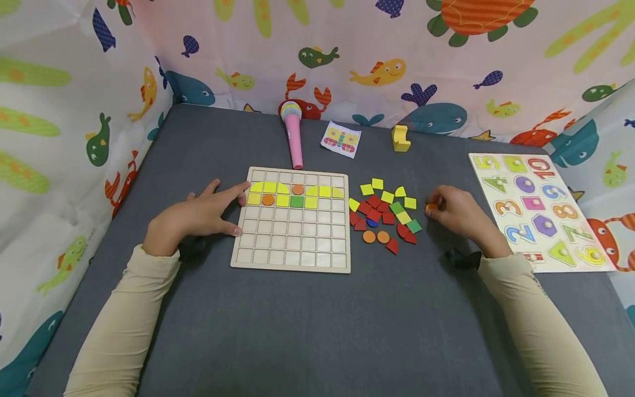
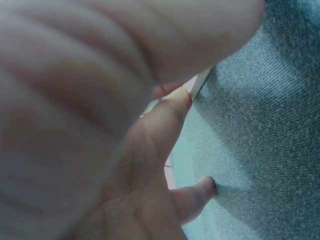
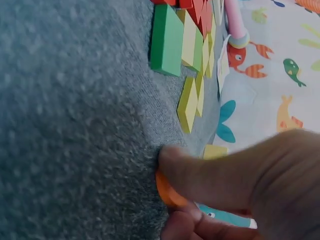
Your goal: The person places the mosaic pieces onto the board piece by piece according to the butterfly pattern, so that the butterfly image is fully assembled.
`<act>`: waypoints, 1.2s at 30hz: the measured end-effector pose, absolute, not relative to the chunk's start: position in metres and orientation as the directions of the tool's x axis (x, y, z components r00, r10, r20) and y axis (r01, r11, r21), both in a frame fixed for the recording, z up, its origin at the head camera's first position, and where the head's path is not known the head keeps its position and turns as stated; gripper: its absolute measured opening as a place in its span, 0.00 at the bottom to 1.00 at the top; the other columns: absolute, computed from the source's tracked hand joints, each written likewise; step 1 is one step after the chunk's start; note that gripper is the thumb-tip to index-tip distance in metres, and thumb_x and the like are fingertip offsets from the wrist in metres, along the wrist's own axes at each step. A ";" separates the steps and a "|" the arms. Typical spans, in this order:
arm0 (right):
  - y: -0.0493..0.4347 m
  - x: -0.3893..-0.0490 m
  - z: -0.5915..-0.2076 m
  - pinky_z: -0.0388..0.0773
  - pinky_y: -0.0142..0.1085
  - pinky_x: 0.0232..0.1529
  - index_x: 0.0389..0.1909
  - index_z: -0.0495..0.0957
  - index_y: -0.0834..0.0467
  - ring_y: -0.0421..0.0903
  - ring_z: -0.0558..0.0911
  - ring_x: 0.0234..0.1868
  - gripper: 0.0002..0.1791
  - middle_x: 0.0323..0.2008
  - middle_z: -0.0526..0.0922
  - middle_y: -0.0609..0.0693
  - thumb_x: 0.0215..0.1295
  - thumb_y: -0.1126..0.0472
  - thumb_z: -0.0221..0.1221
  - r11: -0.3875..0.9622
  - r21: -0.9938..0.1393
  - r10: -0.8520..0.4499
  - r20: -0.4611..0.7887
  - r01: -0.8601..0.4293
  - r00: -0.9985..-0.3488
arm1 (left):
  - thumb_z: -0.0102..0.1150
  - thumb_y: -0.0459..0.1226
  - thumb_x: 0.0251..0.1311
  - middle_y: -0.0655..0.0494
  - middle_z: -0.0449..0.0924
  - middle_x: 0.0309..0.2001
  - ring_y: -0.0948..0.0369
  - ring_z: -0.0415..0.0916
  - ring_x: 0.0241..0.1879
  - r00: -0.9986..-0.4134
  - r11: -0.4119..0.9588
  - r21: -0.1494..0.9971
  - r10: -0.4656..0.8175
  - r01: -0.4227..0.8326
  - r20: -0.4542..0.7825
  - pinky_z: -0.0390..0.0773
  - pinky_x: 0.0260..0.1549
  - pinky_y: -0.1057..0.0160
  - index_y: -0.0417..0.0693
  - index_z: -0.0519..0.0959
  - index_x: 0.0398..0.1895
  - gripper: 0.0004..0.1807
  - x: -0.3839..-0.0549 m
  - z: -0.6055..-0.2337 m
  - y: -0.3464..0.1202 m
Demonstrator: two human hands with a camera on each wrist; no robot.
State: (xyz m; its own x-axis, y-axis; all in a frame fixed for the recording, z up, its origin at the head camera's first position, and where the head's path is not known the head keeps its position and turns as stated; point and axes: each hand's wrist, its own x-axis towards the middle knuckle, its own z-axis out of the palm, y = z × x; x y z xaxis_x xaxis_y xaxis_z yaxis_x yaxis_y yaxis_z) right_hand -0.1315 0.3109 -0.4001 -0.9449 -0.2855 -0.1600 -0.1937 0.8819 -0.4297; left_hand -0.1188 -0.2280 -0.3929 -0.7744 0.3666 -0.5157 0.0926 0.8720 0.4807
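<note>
A wooden grid board [image 1: 290, 242] lies flat on the dark table, with yellow, orange and green pieces in its second and third rows. At the board's left edge rests my left hand [image 1: 198, 212], fingers spread, its thumb and index finger touching the rim. My right hand [image 1: 458, 212] pinches an orange disc [image 3: 169, 191] between thumb and fingers, low over the table right of the loose pieces. Between the board and that hand lie several loose pieces: red ones [image 1: 374, 201], yellow squares [image 1: 366, 189], green squares [image 1: 414, 226], a blue piece [image 1: 372, 223] and orange discs [image 1: 383, 237].
Behind the board are a pink toy microphone [image 1: 294, 135], a small card with a butterfly pattern [image 1: 340, 139] and a yellow block [image 1: 400, 138]. A number and shape puzzle board [image 1: 516, 242] lies at the right. Printed curtains [image 1: 278, 49] border the table.
</note>
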 end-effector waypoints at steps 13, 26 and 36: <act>0.272 -0.141 -0.383 0.80 0.37 0.35 0.47 0.85 0.66 0.54 0.83 0.36 0.07 0.42 0.88 0.62 0.74 0.67 0.66 0.816 -0.525 -0.274 0.017 -0.242 -0.961 | 0.78 0.47 0.64 0.38 0.48 0.85 0.32 0.23 0.82 -0.780 0.866 0.493 0.369 0.090 -0.506 0.30 0.68 0.18 0.53 0.50 0.87 0.57 -0.118 -0.390 -0.226; 0.198 -0.147 -0.388 0.83 0.44 0.39 0.45 0.84 0.63 0.52 0.81 0.36 0.04 0.38 0.86 0.56 0.74 0.68 0.66 0.710 -0.600 -0.449 0.018 -0.369 -0.893 | 0.78 0.48 0.63 0.37 0.47 0.85 0.32 0.23 0.82 -0.780 0.875 0.479 0.350 0.075 -0.518 0.31 0.68 0.18 0.54 0.46 0.89 0.60 -0.117 -0.390 -0.227; 0.153 -0.148 -0.394 0.82 0.45 0.43 0.44 0.85 0.63 0.50 0.81 0.37 0.03 0.38 0.87 0.54 0.72 0.70 0.67 0.619 -0.636 -0.579 0.025 -0.460 -0.815 | 0.78 0.48 0.63 0.38 0.47 0.85 0.32 0.23 0.82 -0.778 0.875 0.479 0.349 0.071 -0.522 0.31 0.68 0.18 0.54 0.48 0.88 0.59 -0.118 -0.390 -0.226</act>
